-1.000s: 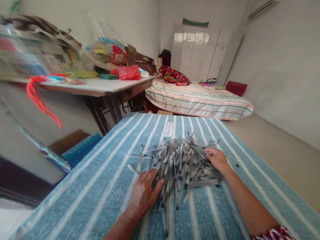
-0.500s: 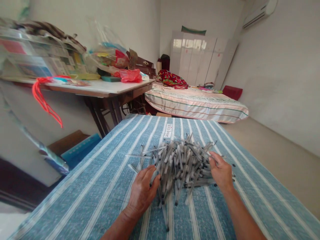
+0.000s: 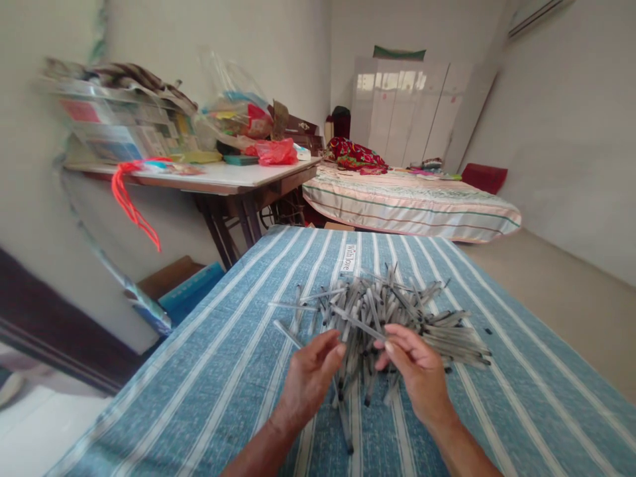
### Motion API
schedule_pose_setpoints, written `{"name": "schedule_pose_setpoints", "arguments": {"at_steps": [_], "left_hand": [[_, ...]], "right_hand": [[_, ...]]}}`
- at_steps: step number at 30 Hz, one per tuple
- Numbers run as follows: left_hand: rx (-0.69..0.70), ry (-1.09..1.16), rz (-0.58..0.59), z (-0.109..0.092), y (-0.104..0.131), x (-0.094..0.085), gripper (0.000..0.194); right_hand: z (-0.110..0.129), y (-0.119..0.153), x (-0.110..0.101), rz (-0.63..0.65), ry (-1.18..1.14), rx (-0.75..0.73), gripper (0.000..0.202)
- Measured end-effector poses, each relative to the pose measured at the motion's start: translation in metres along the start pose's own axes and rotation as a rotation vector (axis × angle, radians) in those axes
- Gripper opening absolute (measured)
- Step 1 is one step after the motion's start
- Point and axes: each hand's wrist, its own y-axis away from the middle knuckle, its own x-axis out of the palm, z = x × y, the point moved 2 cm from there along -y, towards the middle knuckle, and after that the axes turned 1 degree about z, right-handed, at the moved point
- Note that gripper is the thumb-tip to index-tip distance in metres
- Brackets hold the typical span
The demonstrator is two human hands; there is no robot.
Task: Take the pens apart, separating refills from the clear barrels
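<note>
My right hand [image 3: 420, 371] pinches one translucent pen-like tube [image 3: 360, 323] near its dark end, thumb against fingertips. The tube slants up and away toward my left, raised over the pile of similar tubes [image 3: 370, 298]. Gripping it at one end seems to leave most of its length exposed, perhaps so the far end can be reached.

My left hand [image 3: 311, 374] hovers just beside the pile's near left edge, fingers curled and thumb brought close to them; I cannot tell whether anything sits between them. Its position lets it face the right hand across the front of the pile.

The tubes lie heaped on the blue striped tablecloth [image 3: 209, 371], within easy reach of both hands. Toward the right, several lie roughly parallel, their dark ends facing outward.
</note>
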Motion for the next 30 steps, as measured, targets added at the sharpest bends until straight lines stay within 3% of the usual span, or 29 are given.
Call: {"name": "schedule_pose_setpoints", "arguments": {"at_steps": [4,8,15,30], "left_hand": [[-0.262,0.527,0.128,0.002,0.001,0.004,0.035],[-0.295,0.767,0.111,0.007,-0.003,-0.002,0.018],[-0.293,0.816,0.047,0.008,-0.010,-0.008,0.017],[-0.300,0.759,0.109,0.010,-0.007,-0.001,0.014]], "right_hand": [[0.001,0.009,0.011,0.159,0.012,0.031,0.026],[0.004,0.011,0.013,0.204,0.030,0.082,0.029],[-0.002,0.007,0.011,0.205,-0.007,0.335,0.046],[-0.011,0.006,0.010,0.150,-0.082,0.501,0.050]]}}
